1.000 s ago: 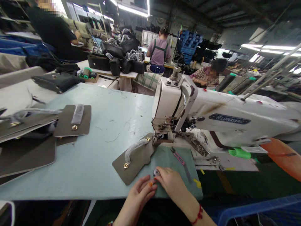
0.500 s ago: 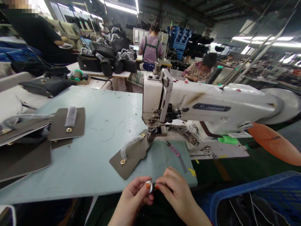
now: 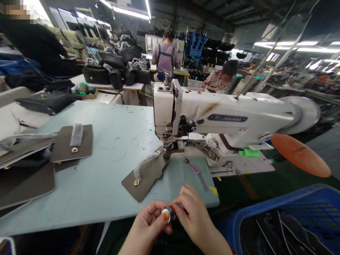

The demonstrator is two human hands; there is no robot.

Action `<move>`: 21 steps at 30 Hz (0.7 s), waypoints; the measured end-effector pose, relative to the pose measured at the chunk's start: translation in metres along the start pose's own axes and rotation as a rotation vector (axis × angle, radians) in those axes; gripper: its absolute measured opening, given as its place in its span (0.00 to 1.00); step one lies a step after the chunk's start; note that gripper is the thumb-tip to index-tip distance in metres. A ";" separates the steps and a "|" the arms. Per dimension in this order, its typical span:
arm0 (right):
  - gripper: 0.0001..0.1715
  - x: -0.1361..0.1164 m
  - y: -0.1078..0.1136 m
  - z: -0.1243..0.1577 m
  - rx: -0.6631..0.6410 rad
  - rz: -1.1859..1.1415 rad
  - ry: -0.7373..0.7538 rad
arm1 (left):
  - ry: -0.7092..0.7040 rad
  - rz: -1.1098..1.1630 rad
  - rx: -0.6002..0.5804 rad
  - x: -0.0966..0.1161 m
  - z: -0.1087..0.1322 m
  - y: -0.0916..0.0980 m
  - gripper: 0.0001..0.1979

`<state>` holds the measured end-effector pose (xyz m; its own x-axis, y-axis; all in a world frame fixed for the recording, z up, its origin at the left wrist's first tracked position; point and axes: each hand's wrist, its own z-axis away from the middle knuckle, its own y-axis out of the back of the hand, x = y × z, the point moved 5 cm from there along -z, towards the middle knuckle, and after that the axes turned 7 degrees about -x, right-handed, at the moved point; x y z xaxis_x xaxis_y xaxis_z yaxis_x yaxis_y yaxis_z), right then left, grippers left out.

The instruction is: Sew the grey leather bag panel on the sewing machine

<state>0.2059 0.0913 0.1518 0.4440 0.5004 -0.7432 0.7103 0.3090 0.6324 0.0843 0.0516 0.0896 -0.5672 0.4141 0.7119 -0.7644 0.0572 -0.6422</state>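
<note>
My left hand (image 3: pixel 152 221) is closed round a small bobbin (image 3: pixel 167 214) with a white end and a dark side, the thumb pressing on its white face. Right beside it, the fingertips of my right hand (image 3: pixel 191 216) are pinched together against the dark side; what they grip is too small to make out. Both hands are just off the table's front edge. Beyond them a grey-brown bag flap (image 3: pixel 145 179) with a plastic-wrapped handle (image 3: pixel 142 163) and gold fittings has its far end at the needle area of the sewing machine (image 3: pixel 212 113). Pink-handled thread snips (image 3: pixel 192 166) rest on the table.
More grey-brown flaps (image 3: pixel 62 143) lie on the left of the pale table (image 3: pixel 106 191). A blue basket (image 3: pixel 239 216) with dark pieces stands at the lower right. An orange disc (image 3: pixel 301 154) is below the machine's right end. Black bags (image 3: pixel 117 62) and other people are farther back.
The view has shifted a little to the right. In my fingers the bobbin has turned, so more of its dark side shows. The flap and machine stay as they were.
</note>
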 end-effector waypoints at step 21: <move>0.20 0.003 0.004 -0.014 -0.051 0.006 0.078 | -0.325 -0.066 0.061 0.034 0.002 0.030 0.17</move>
<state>0.2021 0.1056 0.1548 0.4030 0.5632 -0.7214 0.6782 0.3455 0.6486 0.0420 0.0657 0.0950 -0.5762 0.0996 0.8112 -0.8143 0.0161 -0.5803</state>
